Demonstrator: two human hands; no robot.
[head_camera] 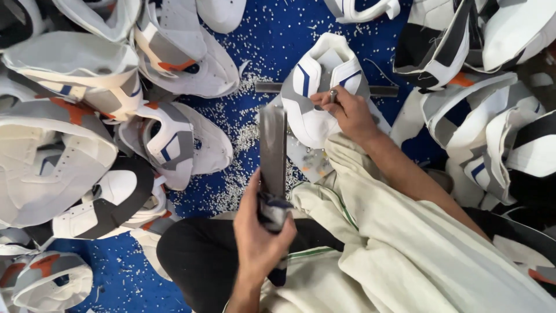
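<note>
Near the middle, the left hand [259, 235] gripped a flat metal bar [273, 148] tight while right hand [347, 110] fingers pinched a punch [333, 95] on the soft, light shoe upper [317, 87], best held by its collar

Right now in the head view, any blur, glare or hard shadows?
Head view: light is even and soft, no glare on the white shoe upper, only faint shadows on the blue floor; the left hand and its metal tool look slightly smeared; the right hand is sharper; edges bend slightly.
</note>
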